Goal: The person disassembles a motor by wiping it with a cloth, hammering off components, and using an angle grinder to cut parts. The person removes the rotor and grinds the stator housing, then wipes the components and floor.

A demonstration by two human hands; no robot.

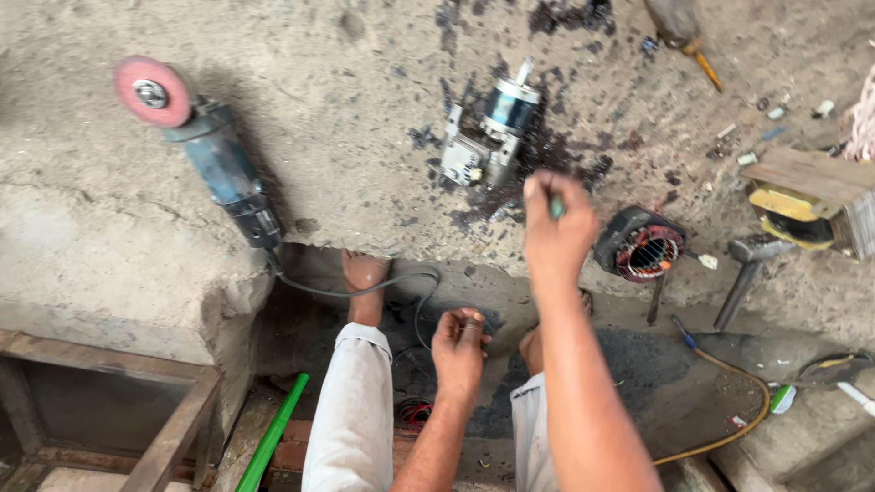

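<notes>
Right hand (556, 228) raised, fingers clamped on a small green tool (556, 208), near the motor (492, 137), left hand (458, 351) lower, loosely curled, holding nothing, grinder (205, 150) far left, stator (643, 246) right.

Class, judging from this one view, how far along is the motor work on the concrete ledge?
Done: the stator lies apart from the motor assembly. In hand: the right hand lifts a small green-tipped tool; the left hand hangs low, contents unclear. Left: the parts are unjoined; the grinder lies idle.
</notes>
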